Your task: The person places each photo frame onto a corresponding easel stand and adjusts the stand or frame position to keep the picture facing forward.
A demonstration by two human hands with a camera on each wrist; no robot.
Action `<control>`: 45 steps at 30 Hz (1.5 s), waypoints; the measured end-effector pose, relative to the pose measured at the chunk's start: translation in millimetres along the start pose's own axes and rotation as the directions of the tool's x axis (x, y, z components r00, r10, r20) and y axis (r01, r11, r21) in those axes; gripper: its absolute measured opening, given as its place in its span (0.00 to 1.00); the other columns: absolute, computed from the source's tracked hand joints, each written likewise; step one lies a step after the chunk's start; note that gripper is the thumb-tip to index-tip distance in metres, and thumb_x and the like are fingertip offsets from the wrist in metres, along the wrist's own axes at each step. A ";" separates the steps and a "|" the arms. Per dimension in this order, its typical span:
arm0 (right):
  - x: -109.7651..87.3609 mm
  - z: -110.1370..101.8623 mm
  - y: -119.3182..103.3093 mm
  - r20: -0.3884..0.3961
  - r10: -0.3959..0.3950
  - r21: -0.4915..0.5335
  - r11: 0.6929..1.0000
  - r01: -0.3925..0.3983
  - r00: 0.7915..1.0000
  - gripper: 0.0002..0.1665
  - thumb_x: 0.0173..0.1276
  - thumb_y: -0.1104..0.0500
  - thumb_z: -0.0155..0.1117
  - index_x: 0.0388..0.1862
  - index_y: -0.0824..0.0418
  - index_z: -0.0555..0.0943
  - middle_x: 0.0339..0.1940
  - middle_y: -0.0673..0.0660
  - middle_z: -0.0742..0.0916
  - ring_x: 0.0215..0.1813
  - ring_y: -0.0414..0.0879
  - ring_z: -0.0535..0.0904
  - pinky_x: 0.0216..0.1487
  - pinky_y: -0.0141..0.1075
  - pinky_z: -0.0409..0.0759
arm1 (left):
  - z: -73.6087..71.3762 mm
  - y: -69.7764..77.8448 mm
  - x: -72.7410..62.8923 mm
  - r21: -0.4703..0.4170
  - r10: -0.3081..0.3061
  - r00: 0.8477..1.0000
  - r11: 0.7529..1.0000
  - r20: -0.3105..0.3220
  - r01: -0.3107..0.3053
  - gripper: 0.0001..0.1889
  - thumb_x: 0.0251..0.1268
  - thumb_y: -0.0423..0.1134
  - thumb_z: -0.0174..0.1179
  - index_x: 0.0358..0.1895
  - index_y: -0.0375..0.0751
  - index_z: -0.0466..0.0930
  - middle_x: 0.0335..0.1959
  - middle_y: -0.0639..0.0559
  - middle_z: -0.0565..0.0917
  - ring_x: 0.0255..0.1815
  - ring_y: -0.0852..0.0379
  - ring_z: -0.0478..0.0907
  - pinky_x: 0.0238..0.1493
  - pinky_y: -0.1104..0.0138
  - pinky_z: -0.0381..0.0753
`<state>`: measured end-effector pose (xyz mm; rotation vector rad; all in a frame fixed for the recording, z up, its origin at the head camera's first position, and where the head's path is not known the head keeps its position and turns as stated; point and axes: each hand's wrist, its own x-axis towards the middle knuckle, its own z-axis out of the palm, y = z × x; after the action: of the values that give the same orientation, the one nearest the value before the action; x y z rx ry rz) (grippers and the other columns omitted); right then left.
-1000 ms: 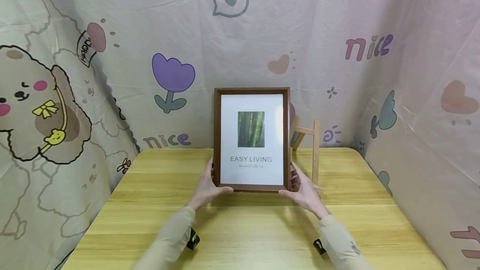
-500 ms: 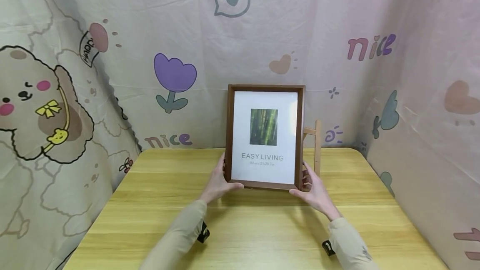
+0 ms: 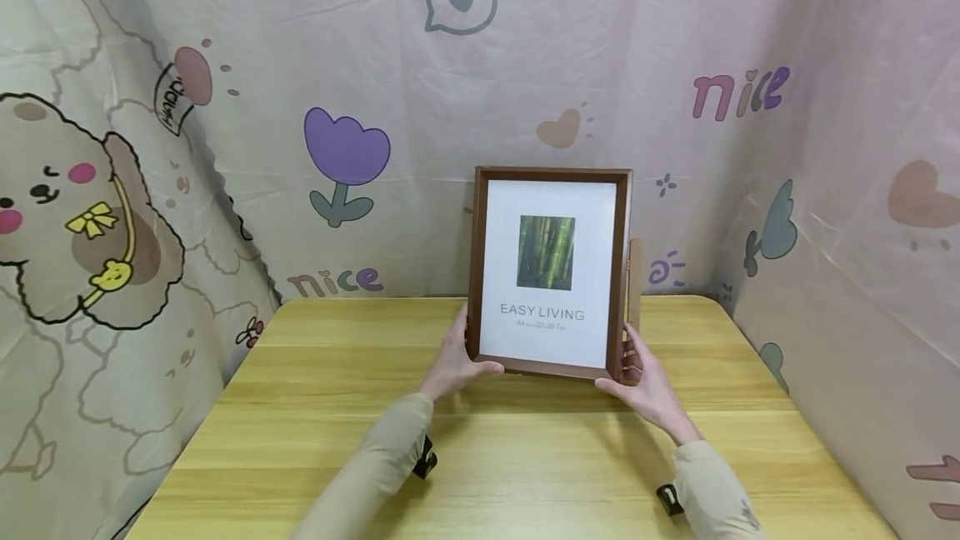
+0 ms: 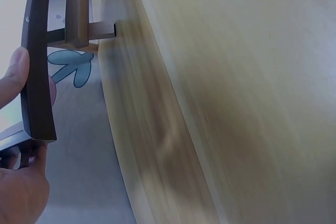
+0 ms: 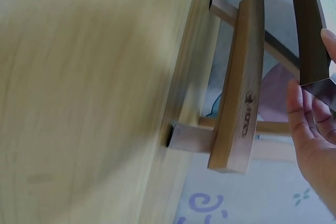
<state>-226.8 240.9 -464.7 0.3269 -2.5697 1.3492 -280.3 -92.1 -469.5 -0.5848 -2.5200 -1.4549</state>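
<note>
A brown picture frame [image 3: 568,273] with a bamboo print and the words "EASY LIVING" is held upright, slightly tilted, by both hands. My left hand [image 3: 454,363] grips its lower left corner, thumb on the front and fingers behind. At the lower right corner my right hand [image 3: 647,383] grips it the same way. Behind the frame stands a small wooden easel [image 3: 634,286], mostly hidden in the head view. The right wrist view shows the easel's ledge [image 5: 239,93] and feet on the table, with the frame's bottom edge [image 5: 310,30] raised apart from the ledge.
The wood-grain table [image 3: 480,473] runs back to a patterned cloth backdrop [image 3: 480,90], which also hangs along both sides. Black wrist mounts [image 3: 669,499] sit under the sleeves, close over the tabletop.
Both hands have carried the picture frame to the right, so it now covers nearly all of the easel in the head view. The frame has tilted a little; the grip is unchanged.
</note>
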 end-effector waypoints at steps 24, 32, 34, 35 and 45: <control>2.1 -17.0 25.4 -0.120 -0.073 0.072 0.994 0.082 0.990 0.63 0.55 0.72 0.76 0.81 0.70 0.47 0.50 0.69 0.79 0.42 0.31 0.77 0.44 0.24 0.80 | 33.6 8.3 37.4 -0.009 0.142 0.990 0.990 0.022 -0.142 0.68 0.41 0.38 0.82 0.82 0.37 0.38 0.83 0.38 0.50 0.82 0.39 0.52 0.82 0.44 0.53; -3.5 -24.4 32.3 -0.141 -0.088 0.062 0.993 0.098 0.986 0.61 0.57 0.71 0.75 0.83 0.65 0.48 0.51 0.69 0.78 0.43 0.29 0.75 0.43 0.22 0.79 | 48.0 11.8 44.8 -0.008 0.132 0.991 0.991 0.038 -0.132 0.69 0.41 0.37 0.82 0.83 0.41 0.37 0.84 0.43 0.47 0.83 0.42 0.50 0.82 0.46 0.52; -5.3 -26.4 32.3 -0.141 -0.081 0.053 0.995 0.089 0.987 0.61 0.58 0.70 0.75 0.83 0.64 0.47 0.52 0.68 0.78 0.44 0.29 0.74 0.43 0.22 0.79 | 51.1 13.7 45.9 -0.001 0.128 0.991 0.992 0.037 -0.128 0.69 0.41 0.37 0.82 0.83 0.41 0.37 0.84 0.43 0.47 0.83 0.41 0.51 0.82 0.46 0.53; -6.1 -27.3 32.7 -0.140 -0.078 0.046 0.995 0.085 0.987 0.61 0.58 0.70 0.75 0.83 0.63 0.47 0.53 0.68 0.78 0.44 0.29 0.74 0.43 0.23 0.79 | 52.5 14.6 46.6 -0.001 0.124 0.992 0.992 0.038 -0.124 0.69 0.41 0.37 0.82 0.83 0.42 0.36 0.84 0.43 0.47 0.83 0.41 0.51 0.82 0.46 0.53; -9.4 -30.7 37.2 -0.167 -0.049 -0.018 0.999 0.047 0.985 0.61 0.60 0.69 0.74 0.83 0.61 0.47 0.56 0.69 0.77 0.44 0.29 0.73 0.45 0.24 0.79 | 64.6 17.3 52.7 0.000 0.113 0.993 0.994 0.037 -0.113 0.69 0.41 0.38 0.82 0.83 0.44 0.37 0.84 0.42 0.51 0.82 0.40 0.55 0.80 0.44 0.56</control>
<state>-226.1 287.7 -479.4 0.2600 -2.4170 1.2841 -318.0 -15.8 -470.8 -0.7473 -2.4715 -1.4141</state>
